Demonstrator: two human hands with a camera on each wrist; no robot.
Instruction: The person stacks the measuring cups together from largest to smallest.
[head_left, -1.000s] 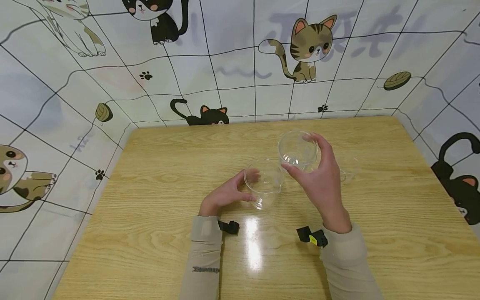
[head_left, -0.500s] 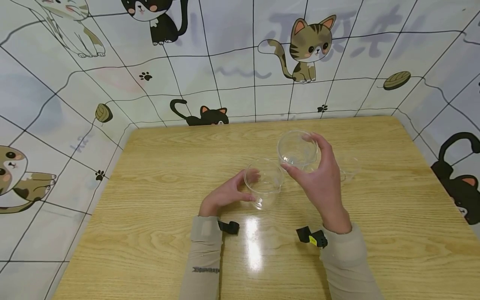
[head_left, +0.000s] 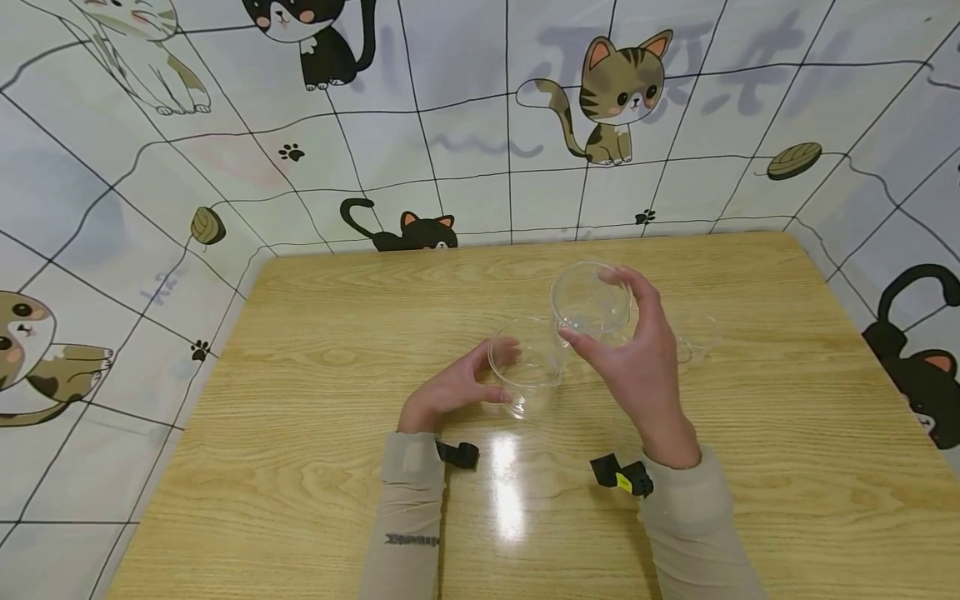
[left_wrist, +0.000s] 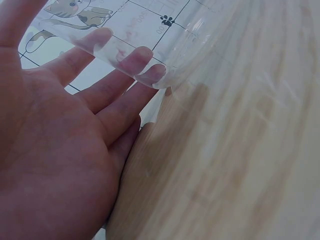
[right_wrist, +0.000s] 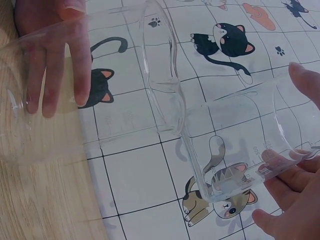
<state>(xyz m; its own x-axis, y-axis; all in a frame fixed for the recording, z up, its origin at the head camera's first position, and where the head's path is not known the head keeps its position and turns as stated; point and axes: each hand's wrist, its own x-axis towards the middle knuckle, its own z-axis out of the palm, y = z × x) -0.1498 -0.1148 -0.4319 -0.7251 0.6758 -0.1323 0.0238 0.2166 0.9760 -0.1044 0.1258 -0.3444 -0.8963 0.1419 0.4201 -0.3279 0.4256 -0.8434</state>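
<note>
My left hand (head_left: pixel 459 388) grips a clear beaker (head_left: pixel 531 367) low on its side; the beaker stands on the wooden table (head_left: pixel 315 467). In the left wrist view, its fingers (left_wrist: pixel 135 60) lie against the wall of the beaker (left_wrist: pixel 180 45), which carries faint markings. Higher and to the right, my right hand (head_left: pixel 637 362) holds a second clear beaker (head_left: pixel 588 300) between thumb and fingers. From the right wrist, the second beaker (right_wrist: pixel 235 145) has its edge at the first beaker's rim (right_wrist: pixel 162 75). Whether either contains liquid I cannot tell.
Another clear vessel (head_left: pixel 697 337) is on the table behind my right hand, partly hidden and hard to make out. White walls (head_left: pixel 465 142) with a grid and cartoon cats border the table at the back and sides.
My right hand has shifted slightly left with its beaker. The left hand and the beaker it grips have stayed where they were.
</note>
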